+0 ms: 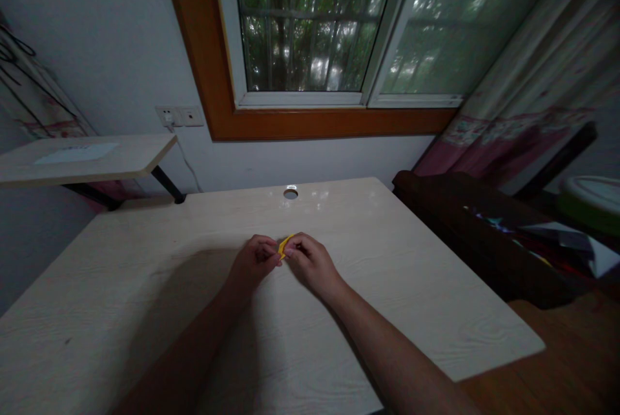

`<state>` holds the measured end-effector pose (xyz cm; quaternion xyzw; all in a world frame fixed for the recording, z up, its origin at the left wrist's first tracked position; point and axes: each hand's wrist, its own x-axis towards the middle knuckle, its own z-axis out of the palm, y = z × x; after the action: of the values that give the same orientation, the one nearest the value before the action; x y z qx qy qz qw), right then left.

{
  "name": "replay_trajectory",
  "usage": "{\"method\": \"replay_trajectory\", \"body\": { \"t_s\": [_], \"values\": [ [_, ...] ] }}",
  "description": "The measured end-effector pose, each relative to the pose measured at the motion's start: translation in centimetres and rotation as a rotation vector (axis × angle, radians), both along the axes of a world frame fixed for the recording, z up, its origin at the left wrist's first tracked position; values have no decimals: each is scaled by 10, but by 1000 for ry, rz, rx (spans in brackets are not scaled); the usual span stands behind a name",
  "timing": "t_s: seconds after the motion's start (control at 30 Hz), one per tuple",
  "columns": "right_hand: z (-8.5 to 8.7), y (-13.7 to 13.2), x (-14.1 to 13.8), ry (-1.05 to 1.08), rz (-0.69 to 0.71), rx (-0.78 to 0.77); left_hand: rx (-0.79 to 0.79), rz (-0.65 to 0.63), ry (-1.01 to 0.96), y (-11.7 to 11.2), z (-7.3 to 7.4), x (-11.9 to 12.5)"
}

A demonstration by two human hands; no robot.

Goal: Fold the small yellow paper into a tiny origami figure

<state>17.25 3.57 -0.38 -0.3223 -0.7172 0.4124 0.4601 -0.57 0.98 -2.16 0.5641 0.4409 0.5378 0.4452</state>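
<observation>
A small yellow piece, folded paper by the look of it (284, 245), sits between my two hands over the middle of a pale wooden desk (145, 286). My left hand (255, 263) pinches its left side with curled fingers. My right hand (310, 261) grips its right side, fingers closed around it. Most of the yellow piece is hidden by my fingers.
A round cable hole (290, 193) is at the desk's far edge below a window. A raised side shelf (87, 157) stands at the left with a wall socket (179, 117) behind it. Dark wooden furniture with papers (508, 234) and a curtain lie to the right.
</observation>
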Motion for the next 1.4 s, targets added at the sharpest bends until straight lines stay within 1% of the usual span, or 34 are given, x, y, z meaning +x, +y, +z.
{"method": "replay_trajectory", "body": {
  "t_s": [0.1, 0.2, 0.3, 0.43, 0.63, 0.87, 1.03, 1.3, 1.4],
  "values": [
    [-1, 0, 0, -3, 14, -23, 12, -33, -14, 1, -2, 0],
    [-3, -1, -1, 46, 34, -87, 12, -45, -37, 0, -2, 0],
    [-5, 0, -4, 126, 48, -148, 6, -32, -55, 0, 0, 0],
    [-9, 3, -5, 173, 34, -179, 27, -4, -76, 0, 2, 1],
    [-12, 5, -3, 136, 39, -146, 69, -33, -90, 0, 0, 1],
    [-10, 3, -3, 131, 48, -168, 79, -44, -56, 0, -5, 2],
    [-9, 2, -3, 119, 53, -173, 50, -49, -80, -2, -2, 3],
    [-8, 3, -2, 96, 14, -141, -1, -102, -145, -2, 1, 1],
    [-8, 4, -2, 108, -16, -123, -5, -76, -150, -2, 1, 1]
  ]
}}
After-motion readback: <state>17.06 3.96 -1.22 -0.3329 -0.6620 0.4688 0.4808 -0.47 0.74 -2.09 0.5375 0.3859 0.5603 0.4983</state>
